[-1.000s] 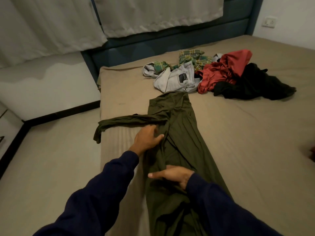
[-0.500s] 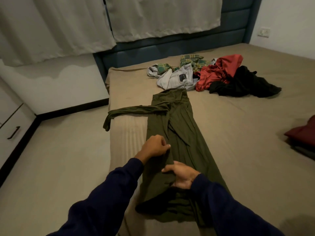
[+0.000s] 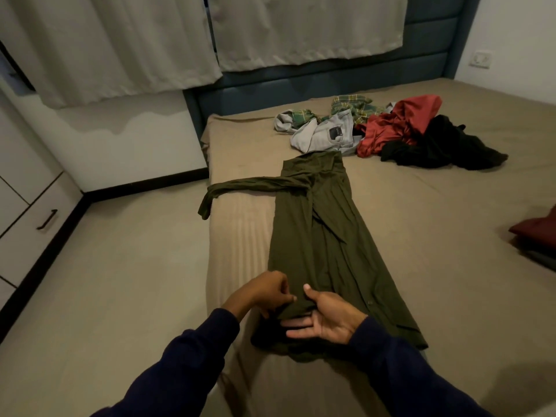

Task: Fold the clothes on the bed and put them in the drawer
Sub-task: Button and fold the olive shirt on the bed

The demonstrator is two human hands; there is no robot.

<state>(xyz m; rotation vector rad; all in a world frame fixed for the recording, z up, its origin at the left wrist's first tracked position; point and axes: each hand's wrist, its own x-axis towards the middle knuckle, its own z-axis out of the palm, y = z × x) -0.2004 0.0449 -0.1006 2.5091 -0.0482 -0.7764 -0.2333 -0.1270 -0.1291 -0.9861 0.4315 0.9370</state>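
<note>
An olive green long-sleeved shirt (image 3: 319, 236) lies lengthwise on the tan bed (image 3: 421, 224), folded narrow, with one sleeve stretched left over the bed's edge. My left hand (image 3: 267, 291) pinches the shirt's near left edge. My right hand (image 3: 328, 317) is palm up with the fingers under the same edge and the thumb on top. A heap of unfolded clothes lies at the head of the bed: a grey garment (image 3: 325, 135), a green plaid one (image 3: 355, 108), a red one (image 3: 400, 124) and a black one (image 3: 442, 145).
White drawers with a dark handle (image 3: 46, 219) stand at the left across the floor (image 3: 105, 281). A dark red folded item (image 3: 538, 233) lies at the bed's right edge. Curtains hang above the blue headboard (image 3: 301, 85).
Both hands have slid down the shirt toward its near end. My right hand has turned palm up under the edge. The view has pulled back and swung left, showing the drawers.
</note>
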